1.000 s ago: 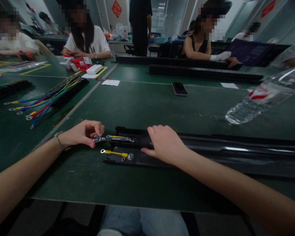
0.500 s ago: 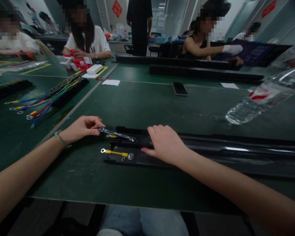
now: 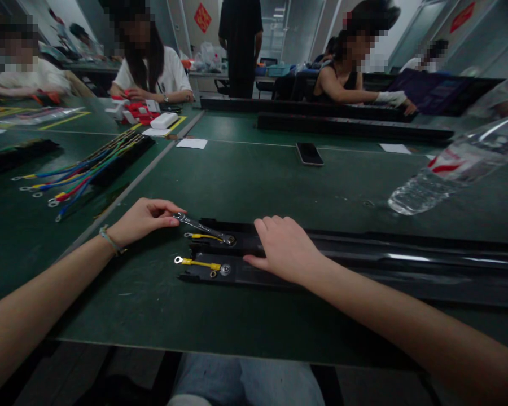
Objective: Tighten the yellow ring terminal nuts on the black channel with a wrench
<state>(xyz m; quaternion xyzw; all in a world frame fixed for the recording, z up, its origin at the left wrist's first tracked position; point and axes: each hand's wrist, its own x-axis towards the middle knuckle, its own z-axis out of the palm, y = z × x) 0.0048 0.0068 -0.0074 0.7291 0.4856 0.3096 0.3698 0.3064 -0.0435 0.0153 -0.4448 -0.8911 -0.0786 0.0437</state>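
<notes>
My left hand (image 3: 141, 221) pinches the near end of a small silver wrench (image 3: 203, 228). The wrench's far end sits on a fastener at the left end of a long black rail (image 3: 364, 265), which lies across the green table (image 3: 237, 180). My right hand (image 3: 285, 248) rests palm down on the rail just right of the wrench, fingers curled over its top. Two short yellow wires with ring terminals (image 3: 198, 263) lie at the rail's left end, one under the wrench and one below it beside a washer.
A tipped clear water bottle (image 3: 449, 169) is at right. A phone (image 3: 309, 153) lies mid-table. Coloured wires with ring terminals (image 3: 76, 175) spread at left. More black rails (image 3: 351, 127) lie farther back. Several other people sit or stand at the far tables.
My left hand has swung the wrench handle away from me, turning it about the fastener. My right hand has stayed on the rail. A person at the back has shifted an arm.
</notes>
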